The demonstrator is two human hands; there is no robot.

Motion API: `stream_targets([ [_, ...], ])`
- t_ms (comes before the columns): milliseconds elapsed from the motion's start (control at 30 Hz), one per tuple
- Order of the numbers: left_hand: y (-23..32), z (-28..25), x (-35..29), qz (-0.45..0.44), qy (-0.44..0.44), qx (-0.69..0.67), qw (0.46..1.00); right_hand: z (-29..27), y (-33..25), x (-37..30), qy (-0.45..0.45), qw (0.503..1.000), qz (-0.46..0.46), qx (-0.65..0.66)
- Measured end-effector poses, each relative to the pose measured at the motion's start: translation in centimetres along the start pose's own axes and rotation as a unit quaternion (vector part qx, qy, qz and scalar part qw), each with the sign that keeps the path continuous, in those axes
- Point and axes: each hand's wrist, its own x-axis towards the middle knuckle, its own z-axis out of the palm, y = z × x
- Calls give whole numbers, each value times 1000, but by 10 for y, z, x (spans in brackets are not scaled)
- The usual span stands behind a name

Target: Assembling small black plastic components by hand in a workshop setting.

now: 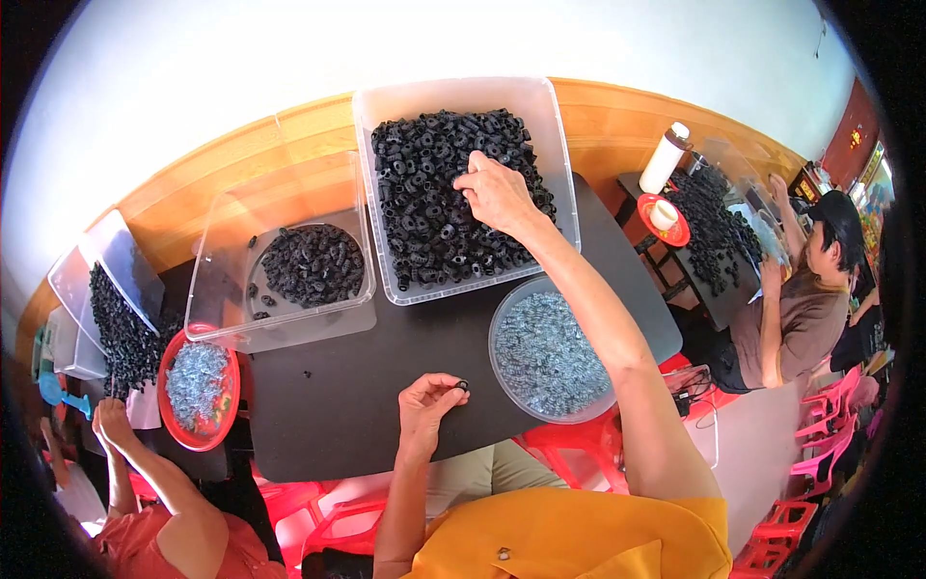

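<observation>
Two clear bins of black rings, right hand grip buried in one; left hand grip pinching one ring.

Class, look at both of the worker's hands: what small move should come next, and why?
Probably the right hand closes on one black part and lifts it from the full bin. It lies spread on the heap with nothing visibly gripped, while the left hand pinches a small dark piece above the black table, seemingly waiting.
</observation>
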Motion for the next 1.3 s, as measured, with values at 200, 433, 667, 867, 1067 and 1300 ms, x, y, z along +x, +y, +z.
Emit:
stream_targets([
  [200,-3,-2,0,-3,2,-9,1000,0,0,1,-51,997,-30,-51],
  [433,-2,-1,-1,2,0,-11,1000,-6,1,-2,-26,997,-35,-62],
  [667,-1,0,-2,0,2,-11,1000,-2,-3,-4,-7,986,-105,-126],
  [867,-1,-1,-2,-1,-4,-22,1000,11,-1,9,-8,985,-42,-169],
  [1067,1,0,-1,-3,2,-8,1000,14,0,13,-30,978,-65,-197],
  [1300,3,2,-3,-4,11,9,1000,8,7,17,-61,967,-156,-190],
])
